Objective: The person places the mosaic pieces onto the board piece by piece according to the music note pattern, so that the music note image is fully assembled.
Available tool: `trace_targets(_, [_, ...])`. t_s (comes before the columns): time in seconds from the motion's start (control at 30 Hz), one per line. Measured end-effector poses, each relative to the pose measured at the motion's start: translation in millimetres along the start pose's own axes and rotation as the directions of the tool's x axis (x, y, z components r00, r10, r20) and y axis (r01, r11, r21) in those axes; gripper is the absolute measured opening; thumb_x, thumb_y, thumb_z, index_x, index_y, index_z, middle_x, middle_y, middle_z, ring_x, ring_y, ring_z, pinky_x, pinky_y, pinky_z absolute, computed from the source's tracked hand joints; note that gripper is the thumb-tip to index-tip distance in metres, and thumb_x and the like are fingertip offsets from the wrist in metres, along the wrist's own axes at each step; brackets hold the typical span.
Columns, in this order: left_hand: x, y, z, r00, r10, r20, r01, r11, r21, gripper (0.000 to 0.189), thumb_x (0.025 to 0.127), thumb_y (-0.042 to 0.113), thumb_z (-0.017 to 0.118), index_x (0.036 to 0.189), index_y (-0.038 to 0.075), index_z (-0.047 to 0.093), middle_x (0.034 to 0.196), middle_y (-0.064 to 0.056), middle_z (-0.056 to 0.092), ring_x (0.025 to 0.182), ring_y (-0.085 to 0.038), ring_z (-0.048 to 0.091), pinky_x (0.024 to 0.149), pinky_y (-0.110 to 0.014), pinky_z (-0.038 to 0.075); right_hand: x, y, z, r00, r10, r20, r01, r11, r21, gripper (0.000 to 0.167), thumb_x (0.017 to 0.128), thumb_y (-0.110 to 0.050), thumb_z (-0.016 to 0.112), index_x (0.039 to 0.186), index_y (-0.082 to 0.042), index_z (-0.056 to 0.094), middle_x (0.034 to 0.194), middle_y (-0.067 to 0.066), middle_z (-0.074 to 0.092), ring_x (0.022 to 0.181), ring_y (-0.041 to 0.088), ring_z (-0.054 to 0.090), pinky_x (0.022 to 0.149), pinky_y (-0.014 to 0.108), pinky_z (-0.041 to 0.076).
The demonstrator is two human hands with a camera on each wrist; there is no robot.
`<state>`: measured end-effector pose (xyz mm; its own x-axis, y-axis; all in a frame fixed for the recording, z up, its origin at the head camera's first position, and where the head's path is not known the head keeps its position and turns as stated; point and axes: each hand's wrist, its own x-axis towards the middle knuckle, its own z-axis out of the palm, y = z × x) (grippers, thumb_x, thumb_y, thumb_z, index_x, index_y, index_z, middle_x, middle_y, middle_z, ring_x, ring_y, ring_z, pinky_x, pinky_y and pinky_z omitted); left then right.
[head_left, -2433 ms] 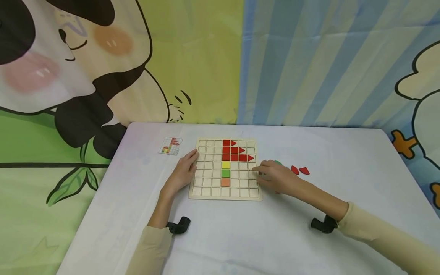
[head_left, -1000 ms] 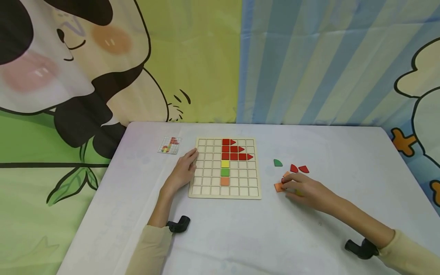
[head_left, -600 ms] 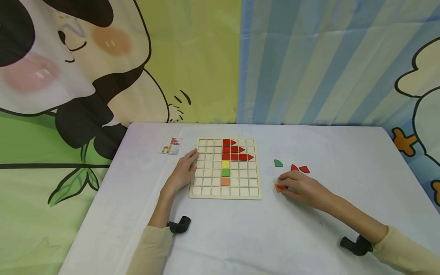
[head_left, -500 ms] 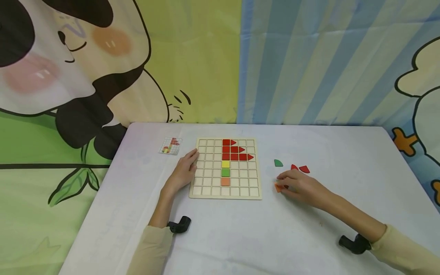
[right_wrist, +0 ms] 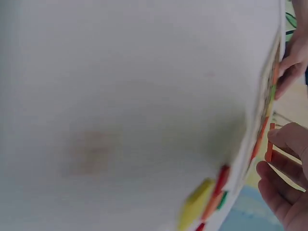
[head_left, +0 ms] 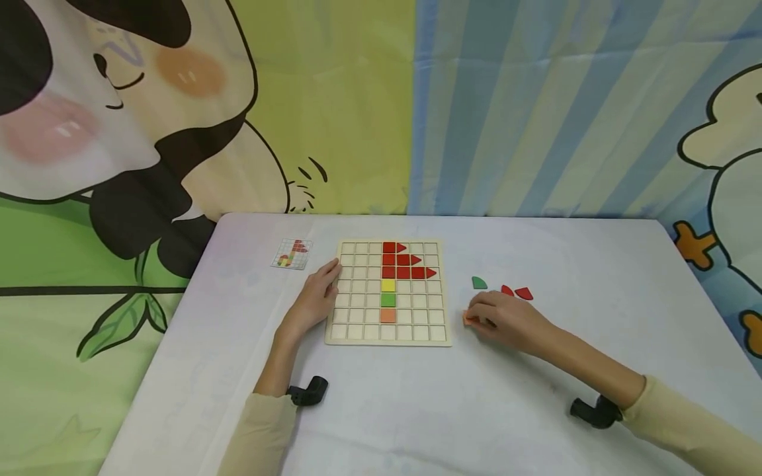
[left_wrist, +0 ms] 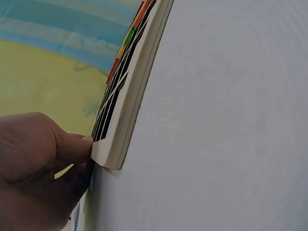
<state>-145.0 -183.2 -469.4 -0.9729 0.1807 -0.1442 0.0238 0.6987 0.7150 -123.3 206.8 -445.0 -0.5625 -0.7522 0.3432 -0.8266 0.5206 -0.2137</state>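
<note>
My left hand (head_left: 312, 301) holds the left edge of a pale wooden grid board (head_left: 357, 336); the left wrist view shows the thumb (left_wrist: 77, 147) at the board's corner, fingers on its side. Red pieces (head_left: 403, 260) form three rows on the board, with a yellow, a green and an orange square tile (head_left: 387, 315) in a column below. Right of the board, my right hand (head_left: 506, 324) pinches another orange square tile (right_wrist: 270, 142) between thumb and fingers, seen edge-on in the right wrist view and raised off the table. My right hand hides part of the table beneath it.
A small pattern card (head_left: 292, 254) lies left of the board. Beyond my right hand lie a green quarter-round piece (head_left: 479, 283) and two red pieces (head_left: 524, 293). A yellow piece (right_wrist: 195, 204) and an orange piece (right_wrist: 212, 204) appear among them in the right wrist view.
My right hand went from the board's right edge to the loose pieces, took an orange square tile and has moved left with it. My left hand has stayed at the board.
</note>
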Motion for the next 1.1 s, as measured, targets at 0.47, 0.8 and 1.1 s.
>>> trace_targets(0.47, [1.9, -2.4, 1.0, 1.0, 0.025, -0.01, -0.024, 1.0, 0.011, 0.054, 0.104, 0.0, 0.048, 0.157, -0.005, 0.037, 0.17, -0.017, 0.027, 0.154, -0.043, 0.028, 0.125, -0.056, 0.027, 114.1, -8, 45, 0.979, 0.071, 0.19, -0.097, 0.986, 0.135, 0.008, 0.094, -0.005, 0.073, 0.099, -0.001, 0.077, 0.1, 0.01, 0.074, 0.092, 0.023, 0.069, 0.083, 0.033, 0.06])
trace_targets(0.8, [0.3, -2.2, -3.0, 1.0, 0.01, -0.002, -0.01, 0.999, 0.036, 0.054, 0.105, 0.002, 0.049, 0.158, -0.003, 0.037, 0.171, -0.014, 0.026, 0.155, -0.041, 0.026, 0.125, -0.056, 0.026, 117.2, -12, 52, 0.994, 0.018, 0.104, -0.025, 0.997, 0.066, 0.008, 0.093, -0.006, 0.075, 0.098, 0.0, 0.077, 0.1, 0.011, 0.076, 0.092, 0.025, 0.069, 0.083, 0.033, 0.061])
trace_targets(1.1, [1.0, -2.2, -0.5, 1.0, 0.023, -0.002, -0.023, 0.999, 0.026, 0.054, 0.105, 0.001, 0.049, 0.157, -0.005, 0.036, 0.17, -0.016, 0.026, 0.154, -0.043, 0.026, 0.125, -0.056, 0.027, 119.5, -15, 55, 0.995, -0.003, 0.098, -0.004, 0.997, 0.073, 0.009, 0.094, -0.008, 0.074, 0.098, 0.0, 0.076, 0.103, 0.011, 0.076, 0.097, 0.025, 0.072, 0.087, 0.034, 0.061])
